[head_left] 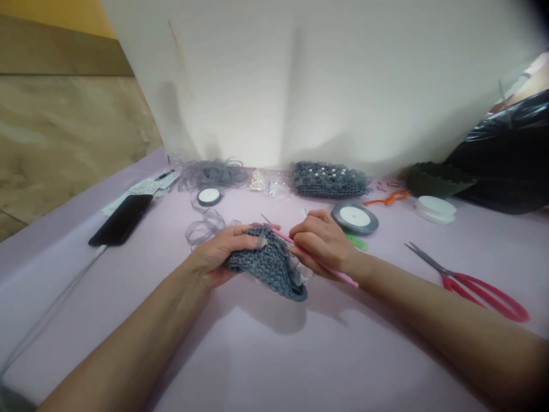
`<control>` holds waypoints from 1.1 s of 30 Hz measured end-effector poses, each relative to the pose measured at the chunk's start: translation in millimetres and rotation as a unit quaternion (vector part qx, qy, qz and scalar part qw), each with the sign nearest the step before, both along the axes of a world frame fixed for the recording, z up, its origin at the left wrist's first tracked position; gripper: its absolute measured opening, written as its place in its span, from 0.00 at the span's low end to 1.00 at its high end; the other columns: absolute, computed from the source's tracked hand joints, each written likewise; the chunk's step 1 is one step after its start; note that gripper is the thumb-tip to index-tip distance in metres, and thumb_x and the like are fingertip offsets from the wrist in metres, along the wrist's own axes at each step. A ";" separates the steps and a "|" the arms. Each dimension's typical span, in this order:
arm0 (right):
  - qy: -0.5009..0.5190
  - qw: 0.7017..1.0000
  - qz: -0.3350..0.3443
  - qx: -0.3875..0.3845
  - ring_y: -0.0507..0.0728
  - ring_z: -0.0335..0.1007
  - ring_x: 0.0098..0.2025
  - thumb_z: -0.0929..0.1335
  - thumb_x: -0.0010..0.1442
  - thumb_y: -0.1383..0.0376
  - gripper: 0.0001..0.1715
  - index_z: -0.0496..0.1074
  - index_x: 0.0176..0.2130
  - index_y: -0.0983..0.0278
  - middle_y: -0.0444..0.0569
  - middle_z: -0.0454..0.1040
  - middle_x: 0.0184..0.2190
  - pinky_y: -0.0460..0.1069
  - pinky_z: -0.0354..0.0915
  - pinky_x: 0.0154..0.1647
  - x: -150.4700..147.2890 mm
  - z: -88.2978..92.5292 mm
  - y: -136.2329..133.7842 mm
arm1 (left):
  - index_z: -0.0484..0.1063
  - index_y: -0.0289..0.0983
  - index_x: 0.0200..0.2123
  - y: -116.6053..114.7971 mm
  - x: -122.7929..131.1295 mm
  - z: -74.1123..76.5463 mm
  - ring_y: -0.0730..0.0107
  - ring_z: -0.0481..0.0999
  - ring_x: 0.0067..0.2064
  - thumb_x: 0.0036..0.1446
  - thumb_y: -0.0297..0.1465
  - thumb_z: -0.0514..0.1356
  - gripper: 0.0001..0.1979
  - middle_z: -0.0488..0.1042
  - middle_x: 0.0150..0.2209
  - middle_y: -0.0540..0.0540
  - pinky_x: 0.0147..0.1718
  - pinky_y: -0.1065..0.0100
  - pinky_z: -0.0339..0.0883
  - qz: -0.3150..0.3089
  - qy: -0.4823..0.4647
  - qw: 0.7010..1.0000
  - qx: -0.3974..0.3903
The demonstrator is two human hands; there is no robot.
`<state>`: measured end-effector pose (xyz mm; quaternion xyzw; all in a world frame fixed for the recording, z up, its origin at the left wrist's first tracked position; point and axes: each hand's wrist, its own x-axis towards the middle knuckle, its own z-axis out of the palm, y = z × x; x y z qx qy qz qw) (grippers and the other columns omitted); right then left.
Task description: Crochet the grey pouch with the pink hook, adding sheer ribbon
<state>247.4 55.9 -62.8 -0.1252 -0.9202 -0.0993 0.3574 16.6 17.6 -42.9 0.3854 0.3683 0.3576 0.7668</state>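
Note:
My left hand (pixel 223 252) grips the left end of a grey-blue crocheted piece (pixel 270 266), thumb on top. A thin grey ribbon (pixel 206 226) loops on the table beside this hand and shows again under the thumb. Closed round a pink crochet hook (pixel 343 278), my right hand (pixel 321 243) is at the right of the piece. The hook's thin metal tip points up and left, over the upper edge of the piece. Sheer grey ribbon hangs along the right side of the crochet.
Red-handled scissors (pixel 450 277) lie at right, a black phone (pixel 122 220) with a cable at left. Behind are ribbon spools (pixel 355 217), a bag of pearl beads (pixel 257 180), a beaded crocheted piece (pixel 330 180), orange cord (pixel 388 198) and a dark green piece (pixel 437 180).

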 end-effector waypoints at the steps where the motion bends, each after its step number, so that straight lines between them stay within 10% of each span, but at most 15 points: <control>1: -0.011 1.000 -0.004 0.003 0.55 0.65 0.31 0.62 0.66 0.67 0.04 0.63 0.36 0.61 0.49 0.74 0.32 0.55 0.58 0.40 0.6 1.0 -0.1 | 0.77 0.36 0.48 0.9 -0.9 -0.1 0.65 0.77 0.37 0.50 0.28 0.67 0.20 0.80 0.39 0.41 0.40 0.66 0.68 -0.005 -0.003 1.000 0.000; 33: 0.000 0.999 0.003 0.043 0.53 0.64 0.29 0.61 0.67 0.68 0.07 0.64 0.35 0.63 0.48 0.75 0.31 0.54 0.59 0.42 -3.1 -3.8 -4.2 | 0.73 0.32 0.54 6.7 -4.6 -13.9 0.65 0.78 0.39 0.50 0.26 0.67 0.25 0.80 0.41 0.37 0.43 0.67 0.69 -0.083 -0.031 0.996 -0.013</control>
